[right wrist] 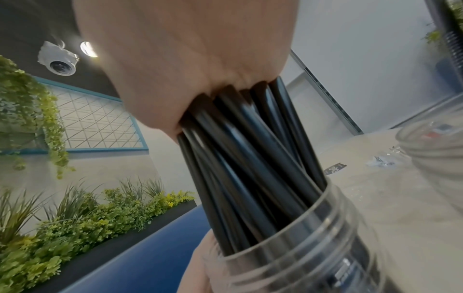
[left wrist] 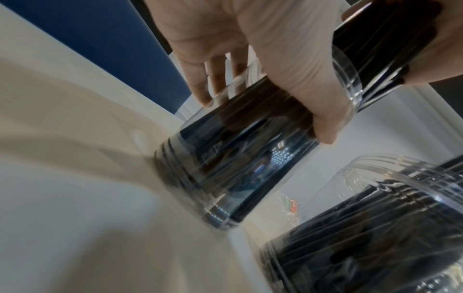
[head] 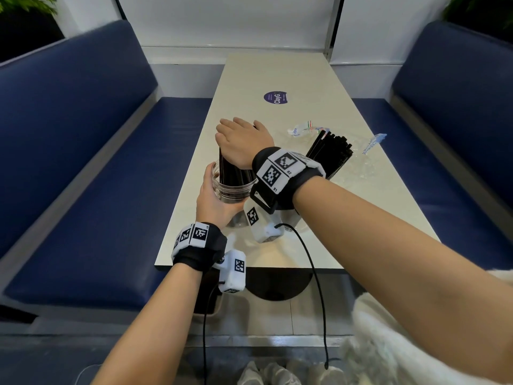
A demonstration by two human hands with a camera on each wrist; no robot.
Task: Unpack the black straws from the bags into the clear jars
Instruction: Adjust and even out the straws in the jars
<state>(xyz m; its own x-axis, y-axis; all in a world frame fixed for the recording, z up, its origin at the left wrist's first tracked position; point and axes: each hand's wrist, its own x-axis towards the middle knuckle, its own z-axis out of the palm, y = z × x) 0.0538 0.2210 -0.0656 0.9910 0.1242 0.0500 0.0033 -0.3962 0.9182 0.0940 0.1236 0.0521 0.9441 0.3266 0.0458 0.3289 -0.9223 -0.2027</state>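
My left hand [head: 216, 201] [left wrist: 265, 119] is wrapped round a clear jar [head: 231, 188] [left wrist: 238, 168] [right wrist: 313, 247] that stands near the table's left edge. A bundle of black straws [head: 233, 168] [right wrist: 250, 158] stands in it, reaching well above the rim. From above, my right hand [head: 241, 137] [right wrist: 188, 69] grips the top of this bundle. A second clear jar [head: 330, 157] [left wrist: 375, 228] [right wrist: 438, 158], also holding black straws, stands just to the right, partly hidden behind my right wrist. Crumpled clear bags [head: 302, 129] lie beyond it.
The cream table [head: 277, 79] is narrow, with blue benches [head: 97, 162] on both sides. More clear plastic wrapping [head: 372, 145] lies near the right edge. A round purple sticker [head: 276, 97] marks the far middle. Cables hang from both wrist cameras.
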